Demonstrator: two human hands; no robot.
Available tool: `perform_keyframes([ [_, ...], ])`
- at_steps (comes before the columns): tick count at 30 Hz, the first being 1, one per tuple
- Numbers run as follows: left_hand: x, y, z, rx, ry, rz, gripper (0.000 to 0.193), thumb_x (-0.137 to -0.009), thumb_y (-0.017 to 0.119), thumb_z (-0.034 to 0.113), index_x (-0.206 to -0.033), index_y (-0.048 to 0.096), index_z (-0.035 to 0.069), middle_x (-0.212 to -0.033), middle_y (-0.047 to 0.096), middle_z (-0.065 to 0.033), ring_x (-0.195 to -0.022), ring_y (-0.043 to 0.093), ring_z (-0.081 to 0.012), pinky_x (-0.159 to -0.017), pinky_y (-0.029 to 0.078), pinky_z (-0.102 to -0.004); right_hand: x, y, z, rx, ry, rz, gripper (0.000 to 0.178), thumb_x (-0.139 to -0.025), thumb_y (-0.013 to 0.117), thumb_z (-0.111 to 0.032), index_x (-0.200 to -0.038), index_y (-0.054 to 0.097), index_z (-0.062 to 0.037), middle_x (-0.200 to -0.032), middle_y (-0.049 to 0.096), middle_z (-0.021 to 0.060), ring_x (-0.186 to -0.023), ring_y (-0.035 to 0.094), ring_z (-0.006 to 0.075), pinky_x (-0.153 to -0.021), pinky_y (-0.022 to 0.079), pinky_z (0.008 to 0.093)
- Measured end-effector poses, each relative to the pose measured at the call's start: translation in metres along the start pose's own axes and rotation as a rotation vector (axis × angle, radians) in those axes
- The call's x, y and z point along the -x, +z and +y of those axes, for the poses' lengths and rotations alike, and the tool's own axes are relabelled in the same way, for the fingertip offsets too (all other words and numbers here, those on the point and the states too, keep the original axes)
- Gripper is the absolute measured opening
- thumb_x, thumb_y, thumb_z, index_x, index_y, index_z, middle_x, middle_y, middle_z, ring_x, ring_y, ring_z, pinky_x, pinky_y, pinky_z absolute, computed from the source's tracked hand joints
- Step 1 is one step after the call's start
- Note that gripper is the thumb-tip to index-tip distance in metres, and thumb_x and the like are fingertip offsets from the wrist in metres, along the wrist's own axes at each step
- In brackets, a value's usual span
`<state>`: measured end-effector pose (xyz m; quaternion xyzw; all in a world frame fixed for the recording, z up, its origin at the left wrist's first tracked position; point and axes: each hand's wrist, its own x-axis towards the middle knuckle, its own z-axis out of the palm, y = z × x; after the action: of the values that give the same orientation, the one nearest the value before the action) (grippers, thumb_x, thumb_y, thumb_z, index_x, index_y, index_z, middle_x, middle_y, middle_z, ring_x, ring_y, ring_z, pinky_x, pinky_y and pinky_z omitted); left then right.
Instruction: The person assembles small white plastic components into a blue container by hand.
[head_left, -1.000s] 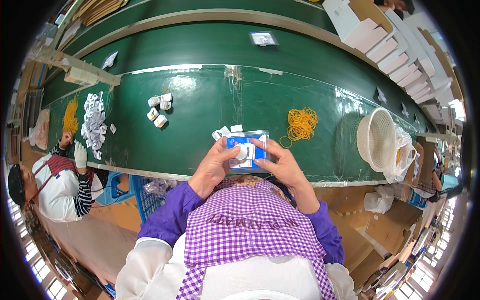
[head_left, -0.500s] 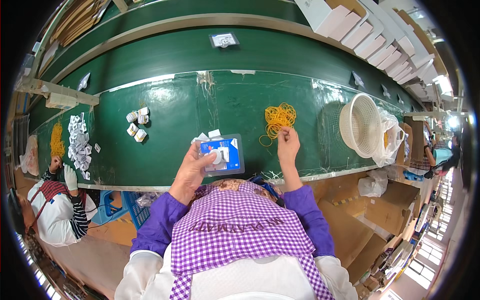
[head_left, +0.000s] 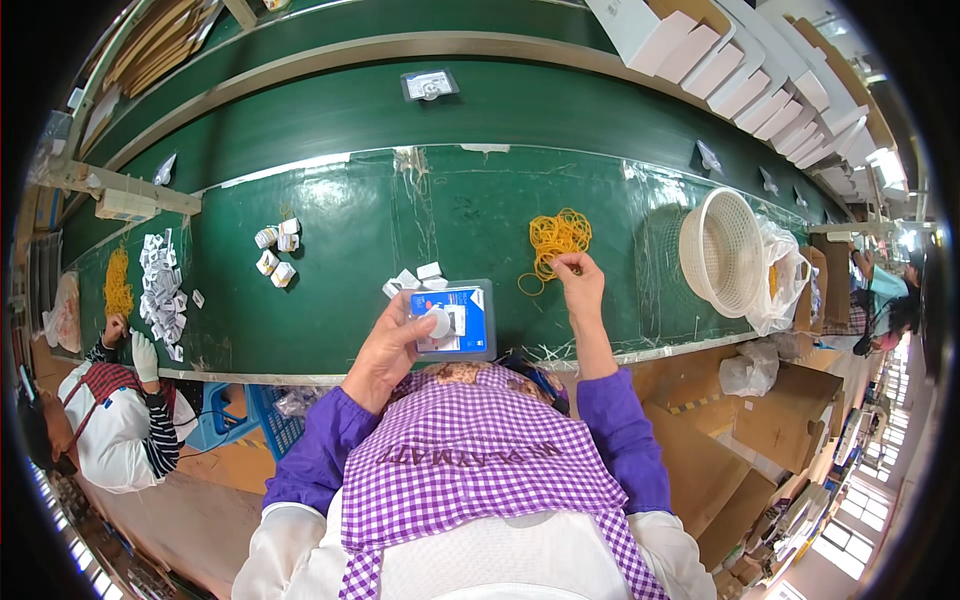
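My left hand (head_left: 388,348) grips a flat blue-and-white blister pack (head_left: 475,322) with a clear plastic edge, its thumb lying across the front. A round whitish part shows beside the thumb. Behind the pack, several small white boxes (head_left: 429,271) lie on the green table, partly hidden by it. Over to the right, my right hand (head_left: 584,292) is closed in a pinch at the near edge of a tangled pile of yellow rubber bands (head_left: 560,232). The fingertips touch the bands, and a loose loop lies beside them.
Bundled small white boxes (head_left: 283,272) stand to the left. A cream plastic basket (head_left: 715,255) and a plastic bag (head_left: 778,275) sit on the right. Packs such as this one (head_left: 430,85) lie on the green belt beyond. A co-worker (head_left: 125,420) sits at far left by a white heap (head_left: 160,290).
My left hand has brought the blister pack slightly right and nearer to me. My right fingers have shifted a little at the rubber bands. Packs on the far belt have slid left.
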<state>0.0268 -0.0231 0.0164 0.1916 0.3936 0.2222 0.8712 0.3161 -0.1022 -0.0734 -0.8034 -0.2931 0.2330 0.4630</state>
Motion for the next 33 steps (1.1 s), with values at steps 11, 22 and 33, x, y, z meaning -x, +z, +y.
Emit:
perform_keyframes([
  [11,-0.019,0.031,-0.001,0.103,-0.115,-0.242,0.051,-0.075,0.071,0.014,-0.117,0.043,0.008,-0.109,0.055,-0.005,-0.1,0.057,-0.0185,-0.086,0.049,-0.0352,0.049,-0.002,-0.098,-0.959,0.353,-0.53,0.006,-0.086,0.055,-0.007,-0.088,0.051,-0.0047,-0.094,0.064,0.014,-0.068,0.061,0.0133,-0.056,0.049,0.0232],
  [22,-0.013,0.037,0.007,0.323,-0.162,-0.423,0.046,-0.075,0.072,0.013,-0.113,0.046,0.007,-0.107,0.057,-0.0061,-0.099,0.057,-0.0187,-0.088,0.048,-0.0354,0.063,0.001,-0.097,-0.889,0.431,-0.479,0.003,-0.084,0.056,-0.006,-0.087,0.055,-0.0047,-0.084,0.063,0.0011,-0.065,0.057,0.0051,-0.055,0.044,0.0173],
  [33,-0.013,0.038,0.002,0.132,-0.222,-0.322,0.051,-0.07,0.075,0.011,-0.11,0.044,0.009,-0.104,0.054,-0.0026,-0.098,0.055,-0.0172,-0.088,0.045,-0.0358,0.069,0.006,-0.137,-0.47,0.169,-0.366,0.009,-0.079,0.059,0.004,-0.086,0.056,-0.0004,-0.085,0.061,0.0067,-0.069,0.058,0.0087,-0.062,0.048,0.0213],
])
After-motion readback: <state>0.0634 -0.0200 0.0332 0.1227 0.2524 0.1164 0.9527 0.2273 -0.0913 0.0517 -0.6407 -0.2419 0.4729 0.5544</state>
